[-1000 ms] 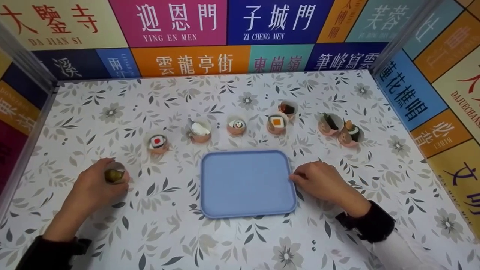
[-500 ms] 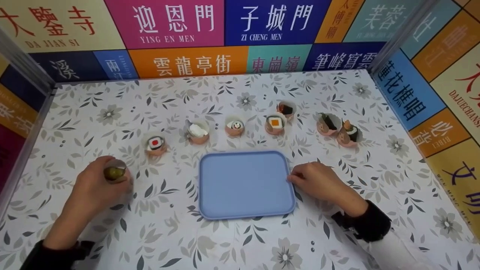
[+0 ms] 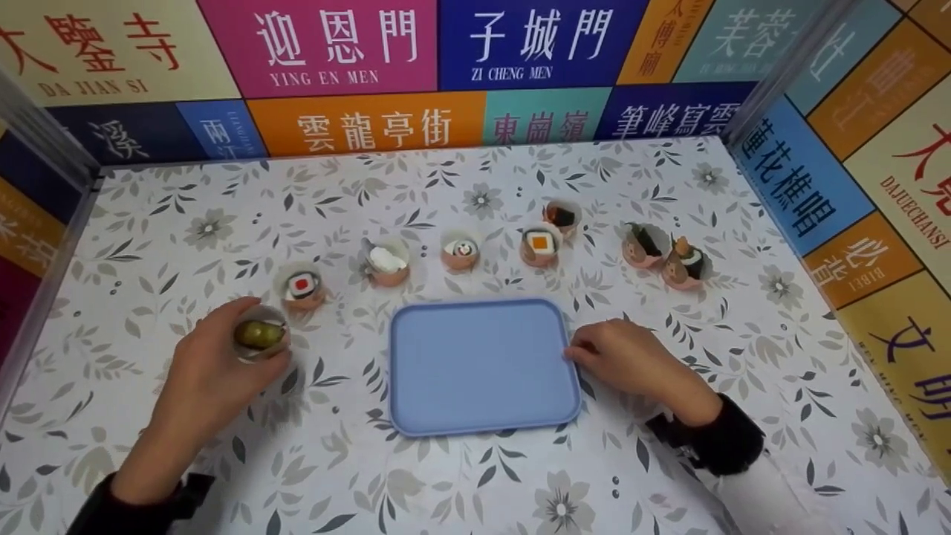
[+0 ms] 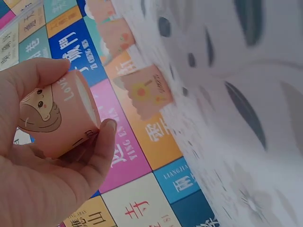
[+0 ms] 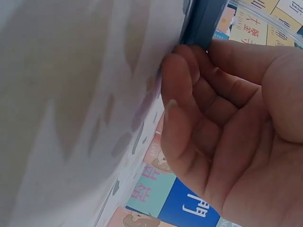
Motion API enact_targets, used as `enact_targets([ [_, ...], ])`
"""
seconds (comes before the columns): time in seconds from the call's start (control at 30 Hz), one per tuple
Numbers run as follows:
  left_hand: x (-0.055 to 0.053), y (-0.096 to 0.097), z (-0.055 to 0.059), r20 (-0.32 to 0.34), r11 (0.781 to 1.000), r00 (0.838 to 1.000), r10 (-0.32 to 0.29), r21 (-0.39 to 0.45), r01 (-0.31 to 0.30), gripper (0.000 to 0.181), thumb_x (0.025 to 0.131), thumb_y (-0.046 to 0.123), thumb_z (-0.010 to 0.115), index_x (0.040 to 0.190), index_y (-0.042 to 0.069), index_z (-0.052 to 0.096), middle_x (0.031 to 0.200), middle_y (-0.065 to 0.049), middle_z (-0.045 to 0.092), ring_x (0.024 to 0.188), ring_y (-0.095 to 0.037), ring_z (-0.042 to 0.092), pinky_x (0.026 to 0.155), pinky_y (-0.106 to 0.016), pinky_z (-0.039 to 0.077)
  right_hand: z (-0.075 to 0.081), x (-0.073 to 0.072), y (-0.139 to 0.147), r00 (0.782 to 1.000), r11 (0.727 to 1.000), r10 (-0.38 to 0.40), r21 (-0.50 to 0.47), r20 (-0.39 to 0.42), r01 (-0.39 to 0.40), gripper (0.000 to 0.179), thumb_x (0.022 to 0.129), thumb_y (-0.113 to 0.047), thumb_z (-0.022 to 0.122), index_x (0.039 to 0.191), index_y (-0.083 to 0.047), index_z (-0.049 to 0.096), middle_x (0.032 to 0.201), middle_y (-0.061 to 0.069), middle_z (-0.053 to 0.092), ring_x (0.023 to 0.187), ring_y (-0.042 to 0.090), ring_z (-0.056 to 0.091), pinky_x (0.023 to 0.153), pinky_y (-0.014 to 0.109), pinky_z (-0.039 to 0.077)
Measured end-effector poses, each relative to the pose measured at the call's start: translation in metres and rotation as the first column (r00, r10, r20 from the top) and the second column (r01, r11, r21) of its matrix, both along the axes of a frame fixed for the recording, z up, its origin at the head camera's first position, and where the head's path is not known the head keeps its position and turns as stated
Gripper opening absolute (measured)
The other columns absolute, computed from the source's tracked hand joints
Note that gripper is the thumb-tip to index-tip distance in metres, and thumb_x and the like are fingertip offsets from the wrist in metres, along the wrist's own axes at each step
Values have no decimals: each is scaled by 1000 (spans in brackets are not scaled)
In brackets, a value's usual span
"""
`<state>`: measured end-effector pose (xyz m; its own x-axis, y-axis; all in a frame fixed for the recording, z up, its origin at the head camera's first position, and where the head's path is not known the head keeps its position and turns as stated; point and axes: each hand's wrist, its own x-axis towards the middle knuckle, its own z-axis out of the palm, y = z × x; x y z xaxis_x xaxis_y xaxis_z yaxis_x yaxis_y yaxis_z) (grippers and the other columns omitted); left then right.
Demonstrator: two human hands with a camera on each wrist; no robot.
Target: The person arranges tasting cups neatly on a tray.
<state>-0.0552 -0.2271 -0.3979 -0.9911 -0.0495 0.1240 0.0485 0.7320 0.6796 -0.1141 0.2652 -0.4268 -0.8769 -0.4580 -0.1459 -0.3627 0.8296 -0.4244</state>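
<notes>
Left fingers [image 4: 102, 149] grip a cup [image 4: 73, 113], pear [image 3: 258, 334] inside.

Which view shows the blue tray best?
The head view, where nearly all the blue tray shows from above, the right hand at its edge. The right wrist view catches only a strip of it; the left wrist view, none.

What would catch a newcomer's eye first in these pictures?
Probably the blue rectangular tray on the white floral-patterned table, the right hand at its right edge. Next, the pink printed cup gripped in the left hand, a rounded green item inside. Bright multicoloured lettered panels stand behind.
</notes>
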Motion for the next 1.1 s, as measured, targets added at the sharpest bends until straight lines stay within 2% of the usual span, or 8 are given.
enact_targets([
  [0.13, 0, 13, 2, -97, 999, 995, -28, 24, 31, 68, 80, 8, 86, 140, 0, 57, 133, -19, 65, 116, -36, 63, 93, -49, 46, 0, -1, 0, 1000, 1000, 13, 4, 1, -13, 24, 100, -25, 72, 78, -19, 64, 67, -8, 52, 59, 10, 47, 61, 33, 41],
  [0.23, -2, 21, 4, -137, 998, 990, -46, 36, 51, 67, 78, 6, 87, 138, 2, 59, 129, -16, 67, 114, -33, 65, 92, -40, 46, 0, -1, 0, 1000, 1000, 24, 7, -1, -24, 20, 100, -24, 72, 81, -18, 68, 70, -8, 57, 61, 10, 50, 62, 34, 43],
  [0.37, -4, 31, 7, -122, 996, 991, -62, 58, 69, 68, 79, 7, 87, 140, 5, 58, 126, -13, 69, 109, -29, 66, 87, -31, 45, 1, -2, -1, 1000, 1000, 30, 11, 6, -30, 16, 100, -24, 72, 85, -17, 72, 76, -7, 64, 65, 11, 54, 64, 36, 47],
  [0.53, -11, 48, 10, -82, 993, 994, -78, 83, 85, 70, 78, 9, 87, 141, 4, 57, 124, -16, 69, 105, -30, 66, 87, -46, 49, 1, -2, 0, 1000, 1000, 23, 12, 14, -24, 16, 100, -25, 72, 86, -17, 74, 78, -7, 66, 66, 11, 56, 65, 37, 49],
  [0.7, -17, 65, 10, -93, 987, 989, -113, 107, 122, 60, 75, 9, 87, 130, 5, 61, 111, -12, 70, 96, -27, 65, 83, -46, 50, 0, -1, 1, 1000, 1000, 9, 18, 28, -9, 15, 99, -25, 72, 86, -17, 74, 78, -7, 66, 66, 11, 56, 66, 36, 48],
  [0.87, -25, 82, 6, -183, 969, 964, -192, 123, 216, 60, 72, 4, 87, 127, 4, 63, 110, -8, 70, 96, -22, 65, 83, -43, 52, 1, -1, 1, 999, 1000, 2, 14, 39, -3, 15, 99, -25, 72, 86, -17, 74, 78, -7, 66, 66, 11, 56, 66, 36, 49],
  [1.0, -30, 96, 3, -234, 942, 933, -274, 133, 310, 66, 74, 0, 84, 136, 9, 63, 130, 2, 70, 108, -16, 64, 93, -37, 48, 2, 0, 1, 1000, 1000, 11, 13, 27, -11, 16, 99, -24, 72, 85, -17, 73, 75, -7, 64, 65, 11, 55, 65, 37, 48],
  [1.1, -32, 106, 3, -220, 927, 927, -305, 153, 342, 73, 76, 1, 85, 144, 12, 59, 143, 5, 63, 121, -16, 61, 101, -37, 46, 2, 0, 1, 1000, 1000, 14, 19, 16, -14, 17, 100, -24, 71, 84, -17, 72, 73, -7, 62, 64, 11, 53, 65, 36, 46],
])
